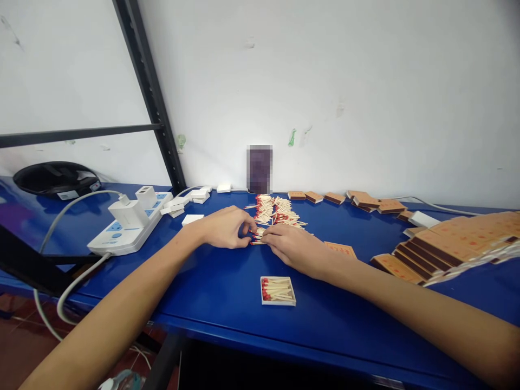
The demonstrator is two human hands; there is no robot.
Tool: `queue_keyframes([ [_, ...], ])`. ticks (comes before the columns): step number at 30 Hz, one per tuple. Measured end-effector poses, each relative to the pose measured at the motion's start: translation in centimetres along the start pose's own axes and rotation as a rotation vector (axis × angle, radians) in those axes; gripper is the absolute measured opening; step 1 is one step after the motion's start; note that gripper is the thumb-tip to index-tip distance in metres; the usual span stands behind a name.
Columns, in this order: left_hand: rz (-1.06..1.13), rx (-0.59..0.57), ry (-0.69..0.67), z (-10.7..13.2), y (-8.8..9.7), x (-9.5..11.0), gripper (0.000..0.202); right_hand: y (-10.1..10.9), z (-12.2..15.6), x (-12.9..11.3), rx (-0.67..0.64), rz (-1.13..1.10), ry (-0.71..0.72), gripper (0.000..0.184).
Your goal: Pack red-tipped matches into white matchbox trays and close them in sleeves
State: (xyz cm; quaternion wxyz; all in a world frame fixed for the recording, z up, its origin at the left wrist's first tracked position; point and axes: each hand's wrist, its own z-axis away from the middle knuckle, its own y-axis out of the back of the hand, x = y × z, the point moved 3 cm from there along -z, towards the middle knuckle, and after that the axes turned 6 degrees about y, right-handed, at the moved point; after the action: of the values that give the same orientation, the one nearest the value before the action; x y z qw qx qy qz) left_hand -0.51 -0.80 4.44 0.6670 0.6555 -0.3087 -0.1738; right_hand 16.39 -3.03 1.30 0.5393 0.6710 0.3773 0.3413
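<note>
Several loose red-headed matches (259,234) lie between my two hands on the blue tabletop. My left hand (229,227) curls around their red-headed side, thumb and forefinger bent into a C at the match ends. From the other side, my right hand (294,248) presses its bent fingers together on the same matches; its fingertips are partly hidden. Just beyond, a larger pile of matches (280,211) spreads in two rough columns. Nearer to me sits an open white matchbox tray (278,303) filled with matches, heads to the left.
White matchbox trays (193,219) and a power strip (130,227) with plugs and cables are at left. Orange matchbox sleeves (335,198) line the wall, and a wrapped stack of matchboxes (459,238) stands right. A black shelf post (152,92) rises at back left.
</note>
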Motion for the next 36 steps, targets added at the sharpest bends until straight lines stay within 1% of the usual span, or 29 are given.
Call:
queue_keyframes([
  [4,-0.012,-0.019,0.016,0.01,-0.23,-0.16,0.026,-0.02,-0.05,0.12,0.014,-0.008,0.000,0.025],
  [11,0.005,-0.021,-0.006,0.00,-0.38,0.02,0.021,-0.48,0.01,0.46,0.097,-0.055,0.021,0.024],
  [15,0.013,-0.024,-0.011,-0.06,-0.42,0.07,0.022,-0.44,0.00,0.35,0.104,-0.052,0.028,0.022],
  [20,0.038,-0.036,-0.031,-0.04,-0.43,0.01,0.017,-0.37,0.00,0.37,0.148,-0.046,0.029,0.019],
  [23,0.054,-0.041,-0.043,-0.04,-0.46,0.03,0.014,-0.53,0.03,0.45,0.139,-0.057,0.025,0.019],
  [26,0.074,-0.053,-0.045,-0.08,-0.51,0.01,0.014,-0.45,0.11,0.37,0.145,-0.099,0.021,0.020],
  [31,0.082,-0.060,-0.034,-0.02,-0.31,0.02,0.016,-0.23,0.18,0.32,0.190,-0.211,0.004,0.018],
  [36,0.098,-0.069,-0.006,0.12,-0.06,0.06,0.022,-0.37,0.09,0.48,0.224,-0.228,0.043,0.017],
])
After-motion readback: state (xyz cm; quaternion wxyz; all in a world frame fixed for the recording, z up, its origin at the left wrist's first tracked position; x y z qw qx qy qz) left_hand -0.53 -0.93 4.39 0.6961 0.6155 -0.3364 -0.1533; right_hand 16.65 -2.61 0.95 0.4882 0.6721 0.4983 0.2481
